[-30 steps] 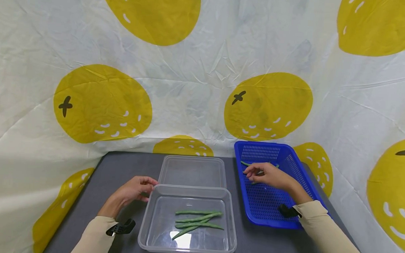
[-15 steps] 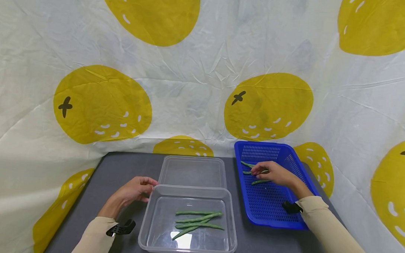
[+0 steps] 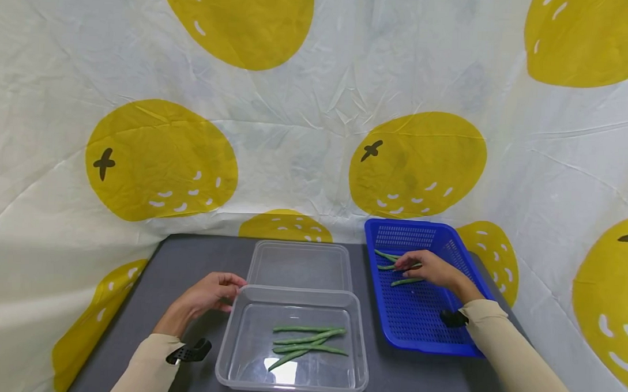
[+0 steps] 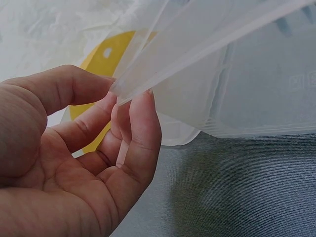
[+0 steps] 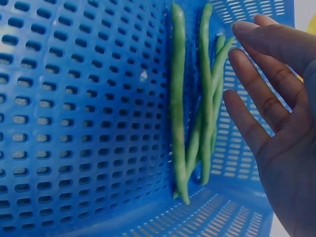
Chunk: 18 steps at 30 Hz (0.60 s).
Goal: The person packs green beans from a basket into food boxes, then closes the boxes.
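Observation:
My left hand point(image 3: 209, 296) pinches the far left corner of a clear plastic container point(image 3: 291, 388), thumb and fingertips meeting at its rim in the left wrist view. Inside the container lie several green beans point(image 3: 309, 328), some crossing. On the right, my right hand point(image 3: 432, 270) hovers inside a blue perforated basket point(image 3: 423, 342). Its fingers point(image 5: 249, 79) are loosely extended, with the tips beside the upper end of one of several green beans point(image 5: 178, 89) in the basket. Nothing shows gripped between them.
A clear lid point(image 3: 299, 263) lies flat on the dark grey table point(image 3: 198, 252) behind the container. White cloth with yellow fruit prints point(image 3: 294, 161) hangs close behind the table. The basket stands near the table's right side.
My right hand has shifted slightly right inside the basket, uncovering more of the beans there. My left hand stays on the container's rim.

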Each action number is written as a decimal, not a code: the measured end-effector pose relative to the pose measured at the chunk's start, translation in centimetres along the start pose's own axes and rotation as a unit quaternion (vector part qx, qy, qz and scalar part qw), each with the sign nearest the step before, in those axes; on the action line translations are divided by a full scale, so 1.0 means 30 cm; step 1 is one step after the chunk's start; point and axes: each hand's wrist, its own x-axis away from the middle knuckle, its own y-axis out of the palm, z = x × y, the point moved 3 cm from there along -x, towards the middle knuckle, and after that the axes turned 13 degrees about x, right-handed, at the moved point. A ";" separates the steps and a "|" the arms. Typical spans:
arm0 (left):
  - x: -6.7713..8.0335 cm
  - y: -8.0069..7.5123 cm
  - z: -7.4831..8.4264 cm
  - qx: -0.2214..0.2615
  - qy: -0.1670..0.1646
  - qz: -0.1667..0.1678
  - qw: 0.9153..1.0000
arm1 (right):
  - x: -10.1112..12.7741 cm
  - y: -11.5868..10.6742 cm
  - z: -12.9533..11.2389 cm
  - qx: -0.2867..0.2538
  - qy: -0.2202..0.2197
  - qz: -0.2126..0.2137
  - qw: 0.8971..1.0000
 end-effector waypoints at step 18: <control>0.011 0.009 0.009 0.004 -0.001 0.010 1.000 | 0.041 0.019 0.108 0.044 0.042 -0.025 0.998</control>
